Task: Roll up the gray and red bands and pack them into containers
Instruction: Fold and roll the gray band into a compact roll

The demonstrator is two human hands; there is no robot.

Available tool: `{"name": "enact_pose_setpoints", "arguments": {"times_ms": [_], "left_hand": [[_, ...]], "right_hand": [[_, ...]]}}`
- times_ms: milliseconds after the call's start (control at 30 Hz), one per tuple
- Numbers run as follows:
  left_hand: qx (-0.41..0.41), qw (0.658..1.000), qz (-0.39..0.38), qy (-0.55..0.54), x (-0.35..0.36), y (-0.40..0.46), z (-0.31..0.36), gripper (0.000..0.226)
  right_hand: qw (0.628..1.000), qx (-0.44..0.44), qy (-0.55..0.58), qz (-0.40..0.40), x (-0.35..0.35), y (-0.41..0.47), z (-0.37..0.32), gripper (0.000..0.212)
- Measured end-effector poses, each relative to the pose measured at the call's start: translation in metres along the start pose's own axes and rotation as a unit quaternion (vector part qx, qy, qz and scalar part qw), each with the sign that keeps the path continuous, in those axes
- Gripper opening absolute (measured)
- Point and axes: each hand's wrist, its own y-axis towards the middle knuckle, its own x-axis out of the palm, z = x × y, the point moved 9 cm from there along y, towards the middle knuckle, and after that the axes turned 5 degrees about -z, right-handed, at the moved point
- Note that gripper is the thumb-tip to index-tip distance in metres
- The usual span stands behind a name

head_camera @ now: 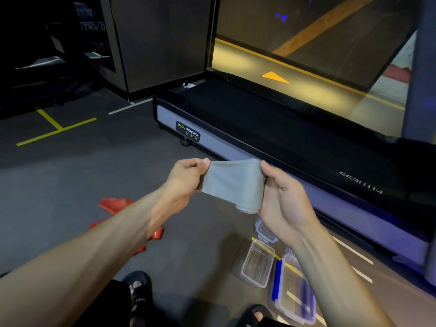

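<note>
Gray band (232, 182): stretched in the air between your hands | red band (115, 206): on the floor, lower left | left hand (186, 175): pinching the band's flat end | right hand (283, 197): curled round its rolled end | containers (257, 265): open on the floor, below your right wrist.

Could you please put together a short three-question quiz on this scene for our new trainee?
1. True or false: the red band is already rolled up.
2. Which hands hold the gray band? A) left hand only B) right hand only C) both
3. What lies open on the floor under the right forearm?

Key: 1. False; it lies loose on the floor. 2. C. 3. A clear container beside a blue-clipped lid.
</note>
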Motion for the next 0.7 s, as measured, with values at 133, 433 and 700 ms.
{"name": "enact_pose_setpoints", "arguments": {"times_ms": [133, 433, 700], "left_hand": [[0.007, 0.999, 0.007, 0.036, 0.003, 0.002, 0.001, 0.030], [0.032, 0.996, 0.024, 0.083, -0.008, 0.006, 0.003, 0.032], [0.041, 0.995, 0.027, 0.093, -0.006, 0.008, 0.000, 0.029]], "right_hand": [[0.997, -0.039, -0.049, 0.050, -0.003, 0.003, 0.000, 0.050], [0.990, -0.063, -0.100, 0.074, -0.012, 0.005, -0.002, 0.044], [0.993, -0.062, -0.046, 0.084, -0.014, 0.005, 0.000, 0.053]]}}
